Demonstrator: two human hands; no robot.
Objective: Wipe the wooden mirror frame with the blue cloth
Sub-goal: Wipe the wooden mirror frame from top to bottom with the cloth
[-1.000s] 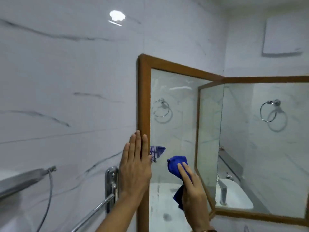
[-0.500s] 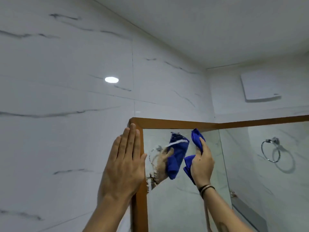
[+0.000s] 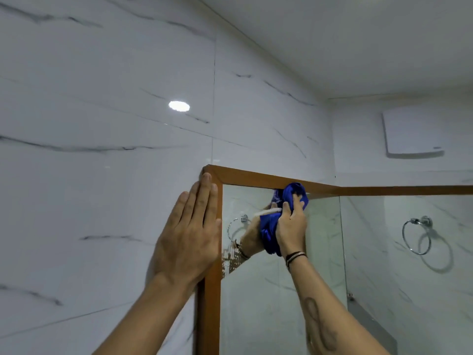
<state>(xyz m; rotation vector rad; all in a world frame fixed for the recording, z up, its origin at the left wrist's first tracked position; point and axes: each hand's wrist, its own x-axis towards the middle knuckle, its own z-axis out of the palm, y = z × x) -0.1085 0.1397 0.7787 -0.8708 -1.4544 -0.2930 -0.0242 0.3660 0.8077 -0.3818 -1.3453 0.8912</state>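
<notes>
The wooden mirror frame [image 3: 250,177] runs brown along the top and left edge of the mirror on the white tiled wall. My right hand [image 3: 291,221] grips the bunched blue cloth [image 3: 294,192] and presses its top against the frame's upper bar, right of the corner. My left hand [image 3: 190,237] lies flat with fingers together on the wall, overlapping the frame's left bar just below the top corner. The mirror glass [image 3: 268,290] reflects the cloth and hand.
A chrome towel ring [image 3: 417,235] hangs on the right wall. A white vent cover [image 3: 414,133] sits high on that wall. The ceiling is close above. White smears mark the glass near the left bar.
My right hand has carried the cloth from the lower glass up to the frame's top bar. My left hand slid up the left bar toward the corner, and my view tilted upward.
</notes>
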